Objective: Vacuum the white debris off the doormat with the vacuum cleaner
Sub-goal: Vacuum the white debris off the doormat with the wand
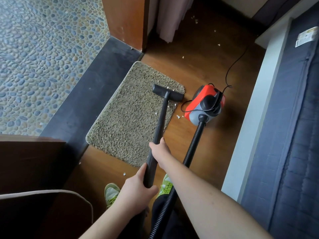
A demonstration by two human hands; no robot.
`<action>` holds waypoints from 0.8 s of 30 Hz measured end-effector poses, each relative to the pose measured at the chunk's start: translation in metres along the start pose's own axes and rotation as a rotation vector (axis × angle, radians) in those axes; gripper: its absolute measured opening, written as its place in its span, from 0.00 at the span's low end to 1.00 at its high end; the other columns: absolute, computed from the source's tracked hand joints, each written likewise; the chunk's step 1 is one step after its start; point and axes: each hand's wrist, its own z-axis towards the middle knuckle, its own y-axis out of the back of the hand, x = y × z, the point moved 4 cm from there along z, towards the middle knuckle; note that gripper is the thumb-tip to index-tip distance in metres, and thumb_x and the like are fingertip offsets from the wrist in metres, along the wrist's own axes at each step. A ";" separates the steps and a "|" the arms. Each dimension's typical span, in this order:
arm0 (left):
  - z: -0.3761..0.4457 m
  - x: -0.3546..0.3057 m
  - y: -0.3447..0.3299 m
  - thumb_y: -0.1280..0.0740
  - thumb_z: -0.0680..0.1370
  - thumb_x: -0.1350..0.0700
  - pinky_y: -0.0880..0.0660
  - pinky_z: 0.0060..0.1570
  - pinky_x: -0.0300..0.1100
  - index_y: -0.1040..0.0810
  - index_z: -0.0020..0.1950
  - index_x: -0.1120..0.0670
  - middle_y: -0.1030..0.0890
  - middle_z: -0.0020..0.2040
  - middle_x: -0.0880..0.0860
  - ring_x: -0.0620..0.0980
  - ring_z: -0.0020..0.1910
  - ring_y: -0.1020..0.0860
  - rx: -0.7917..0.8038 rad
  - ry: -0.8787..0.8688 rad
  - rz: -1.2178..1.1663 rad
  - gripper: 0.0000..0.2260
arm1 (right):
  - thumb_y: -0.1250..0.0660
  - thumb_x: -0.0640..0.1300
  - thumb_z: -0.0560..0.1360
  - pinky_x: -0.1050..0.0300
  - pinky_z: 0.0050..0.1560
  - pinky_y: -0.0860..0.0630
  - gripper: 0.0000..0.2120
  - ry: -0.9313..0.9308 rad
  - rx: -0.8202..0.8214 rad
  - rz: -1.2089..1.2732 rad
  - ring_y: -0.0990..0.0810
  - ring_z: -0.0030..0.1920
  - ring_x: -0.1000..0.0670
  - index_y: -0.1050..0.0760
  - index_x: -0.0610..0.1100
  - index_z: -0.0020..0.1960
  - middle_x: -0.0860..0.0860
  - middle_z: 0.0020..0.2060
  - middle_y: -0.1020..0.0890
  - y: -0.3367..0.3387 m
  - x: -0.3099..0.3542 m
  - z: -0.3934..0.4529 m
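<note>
Suction stroke is in hand: you are working the far right corner of the doormat, with the floor nozzle lying flat on the pile well ahead of both hands.

Hands: your right hand is wrapped round the black wand at its mid-length. Your left hand grips the wand's near end, fingers curled fully about it. Both hold firmly; neither is free.

Debris: a few white flecks show along the mat's right edge, just ahead and to the right of your forward hand, and one sits at the nozzle's far lip. The rest of the pile looks largely clean, though small pieces could hide in the shag. More flecks lie on the wood floor beside the mat.

Next move, as judged: draw the nozzle back toward you along the right edge, keeping it flat so it stays on the mat.

Clearances: the red canister stands close to the right of the nozzle, its power cord trailing beyond and the ribbed hose running back past your right forearm. Sideways room to the right is tight. To the left the mat butts against a dark threshold; open pile lies between.
</note>
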 end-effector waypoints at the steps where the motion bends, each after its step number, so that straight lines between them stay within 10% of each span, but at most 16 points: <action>1: -0.003 0.002 0.001 0.33 0.73 0.51 0.31 0.36 0.25 0.38 0.75 0.43 0.21 0.46 0.45 0.44 0.41 0.25 -0.002 -0.003 -0.001 0.30 | 0.40 0.51 0.82 0.56 0.50 0.31 0.34 -0.004 0.002 0.002 0.26 0.65 0.42 0.55 0.52 0.81 0.46 0.72 0.30 -0.002 -0.002 -0.002; 24: -0.029 0.039 -0.003 0.32 0.72 0.51 0.28 0.40 0.25 0.47 0.80 0.43 0.22 0.51 0.46 0.39 0.41 0.22 0.063 0.036 -0.119 0.39 | 0.40 0.58 0.74 0.43 0.59 0.22 0.39 -0.125 0.058 0.048 0.19 0.56 0.42 0.57 0.59 0.79 0.46 0.62 0.21 -0.041 -0.042 -0.013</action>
